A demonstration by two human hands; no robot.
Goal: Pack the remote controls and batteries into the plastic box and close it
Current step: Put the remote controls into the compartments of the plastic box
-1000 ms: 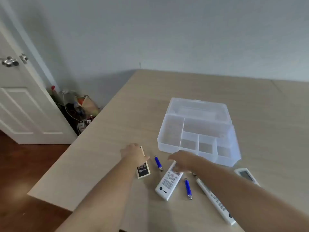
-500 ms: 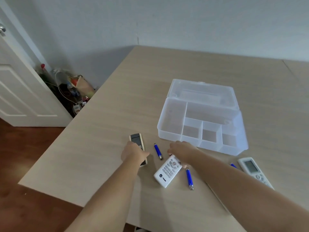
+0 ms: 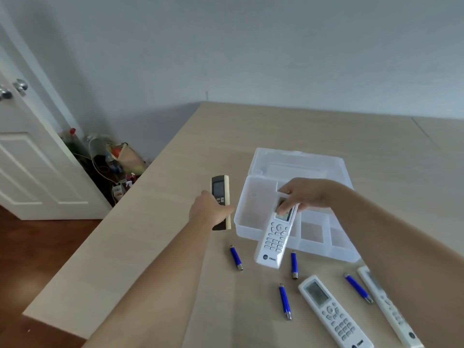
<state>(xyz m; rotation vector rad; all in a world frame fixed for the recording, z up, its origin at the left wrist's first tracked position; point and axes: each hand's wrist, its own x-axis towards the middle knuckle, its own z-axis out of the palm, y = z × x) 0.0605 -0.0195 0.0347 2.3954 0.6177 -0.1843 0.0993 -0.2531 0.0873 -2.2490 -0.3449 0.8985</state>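
A clear plastic box [image 3: 244, 228] with several compartments lies open on the table, its lid [image 3: 298, 162] folded back. My right hand [image 3: 302, 194] grips a white remote [image 3: 276, 237] by its top end, lifted over the box's front left corner. My left hand [image 3: 208, 212] holds a beige and black remote [image 3: 221, 189] raised just left of the box. Two more white remotes [image 3: 331, 312] [image 3: 391, 310] lie on the table near me, the right one partly under my forearm. Several blue batteries [image 3: 236, 257] [image 3: 293, 264] [image 3: 285, 301] are scattered among them.
The light wooden table [image 3: 301, 126] meets a grey wall at the back. Its left edge drops to a wooden floor. A white door [image 3: 30, 167] stands at the left, with a pile of bottles, bags and cables [image 3: 113, 159] in the corner beside it.
Both hands have lifted their remotes off the table. The white one moved up over the box's front edge, the beige one rose beside the box. The view has shifted closer.
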